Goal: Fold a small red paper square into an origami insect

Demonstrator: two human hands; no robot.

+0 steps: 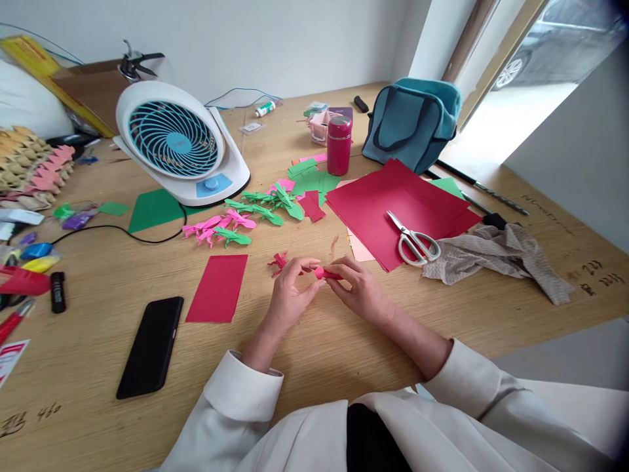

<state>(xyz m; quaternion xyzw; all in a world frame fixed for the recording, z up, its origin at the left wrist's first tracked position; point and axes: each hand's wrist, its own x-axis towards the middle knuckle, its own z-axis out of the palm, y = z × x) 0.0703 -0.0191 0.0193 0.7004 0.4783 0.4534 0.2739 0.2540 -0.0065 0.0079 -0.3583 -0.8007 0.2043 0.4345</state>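
Between my two hands is a small folded piece of red paper (322, 273). My left hand (293, 292) pinches its left end between thumb and fingertips. The fingers of my right hand (361, 290) close round its right part and hide some of it. Just beyond my left fingers lies a small red folded-paper figure (279, 263). Farther back sits a group of green folded-paper figures (287, 200) and pink ones (211, 227). A flat red paper rectangle (217, 288) rests on the table left of my hands.
White-handled scissors (415, 242) lie on a stack of red sheets (393, 203), beside a crumpled cloth (491, 255). A black phone (151, 347) is at the left front. Behind stand a white fan (181, 144), a red flask (339, 147) and a teal bag (413, 124).
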